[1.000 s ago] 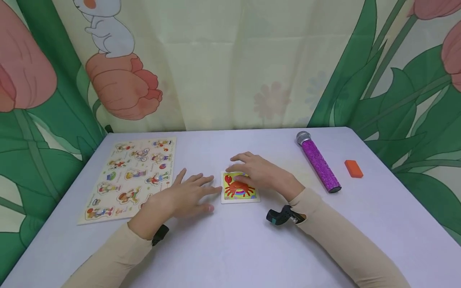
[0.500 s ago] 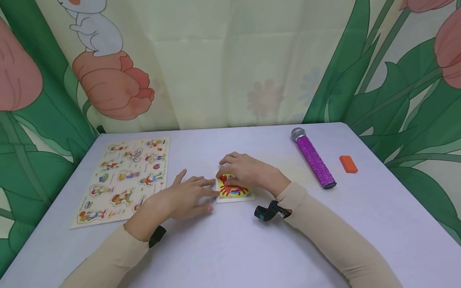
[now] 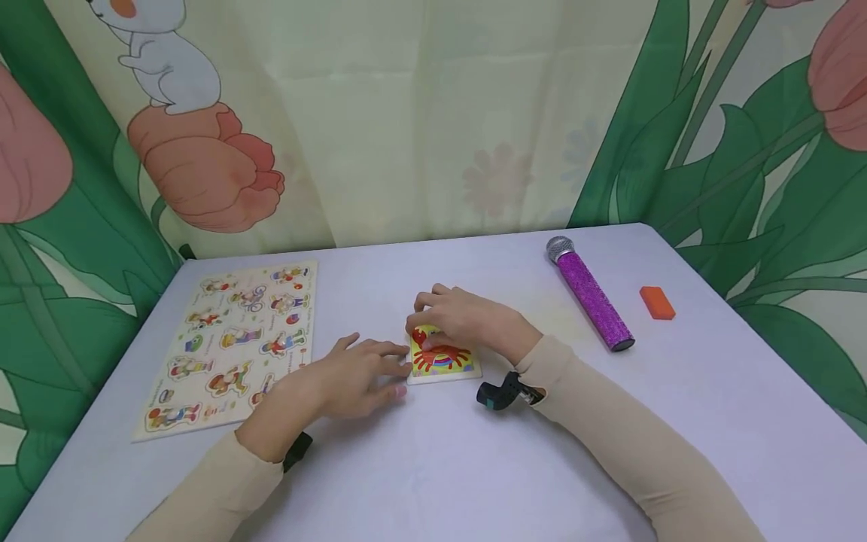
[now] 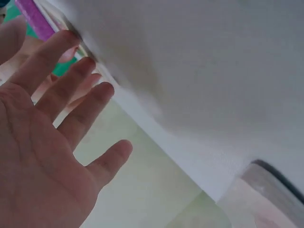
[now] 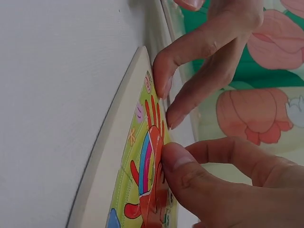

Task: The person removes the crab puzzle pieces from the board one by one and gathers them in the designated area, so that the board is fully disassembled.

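Crab puzzle board (image 3: 443, 359) lies flat on the tabletop (image 3: 433, 467) between our hands: our left hand (image 3: 359, 376) has its fingers released and outstretched at the left edge, while our right hand (image 3: 463, 318) bends over it, though we cannot tell whether it pinches anything. If our left fingers slip, lopsided thumb pressure could skid it askew. We count one crab board, one larger figure-picture board (image 3: 230, 342), one glittery purple microphone (image 3: 592, 293), one orange block (image 3: 657, 302).

Pale table (image 3: 433, 474), cream backdrop (image 3: 406, 158), printed pink tulips (image 3: 203, 169), green leaves (image 3: 637, 128)
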Motion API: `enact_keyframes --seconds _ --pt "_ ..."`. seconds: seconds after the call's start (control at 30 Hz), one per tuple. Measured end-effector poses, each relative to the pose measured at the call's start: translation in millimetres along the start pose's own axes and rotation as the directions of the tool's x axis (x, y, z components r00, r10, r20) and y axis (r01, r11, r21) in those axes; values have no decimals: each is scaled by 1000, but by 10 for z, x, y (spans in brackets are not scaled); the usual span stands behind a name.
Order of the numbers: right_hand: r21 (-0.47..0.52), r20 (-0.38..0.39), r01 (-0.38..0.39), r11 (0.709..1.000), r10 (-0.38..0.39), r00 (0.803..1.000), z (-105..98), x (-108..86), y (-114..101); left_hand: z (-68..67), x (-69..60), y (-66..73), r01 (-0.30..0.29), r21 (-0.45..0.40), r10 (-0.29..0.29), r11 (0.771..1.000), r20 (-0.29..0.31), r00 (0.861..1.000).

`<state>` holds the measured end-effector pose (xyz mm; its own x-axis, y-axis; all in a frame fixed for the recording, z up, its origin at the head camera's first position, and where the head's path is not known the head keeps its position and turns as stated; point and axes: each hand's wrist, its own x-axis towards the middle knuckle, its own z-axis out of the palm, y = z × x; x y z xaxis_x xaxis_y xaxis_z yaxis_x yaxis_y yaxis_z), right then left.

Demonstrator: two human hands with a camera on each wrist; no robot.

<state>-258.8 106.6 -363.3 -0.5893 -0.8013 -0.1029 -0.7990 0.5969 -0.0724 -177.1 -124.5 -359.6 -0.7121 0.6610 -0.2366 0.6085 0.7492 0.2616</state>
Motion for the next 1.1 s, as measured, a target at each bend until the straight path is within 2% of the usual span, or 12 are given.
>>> enact_keyframes --seconds 0.1,0.2,0.37,0.47,0.63,0.87,1.1 --pt "-20 12 13 1000 -12 1000 -17 14 11 7 9 0 -26 18 26 1000 -10 1000" --pt "-82 5 22 996 -22 1000 -38 -7 19 -12 38 27 -43 47 44 998 -13 999" --pt "-145 8 43 988 -42 999 -80 -11 37 -77 68 47 -20 52 20 998 6 1000" --pt "-121 31 61 991 -57 998 -61 9 60 -61 54 46 4 34 -4 999 22 1000" --pt "-74 62 69 995 -65 996 -29 30 85 -3 13 97 12 63 -15 998 49 999" --pt "5 81 50 999 -50 995 -56 38 108 10 22 134 26 87 -30 996 48 998" --pt "51 73 90 995 -93 993 -60 77 99 4 -13 118 51 64 -55 997 69 996"
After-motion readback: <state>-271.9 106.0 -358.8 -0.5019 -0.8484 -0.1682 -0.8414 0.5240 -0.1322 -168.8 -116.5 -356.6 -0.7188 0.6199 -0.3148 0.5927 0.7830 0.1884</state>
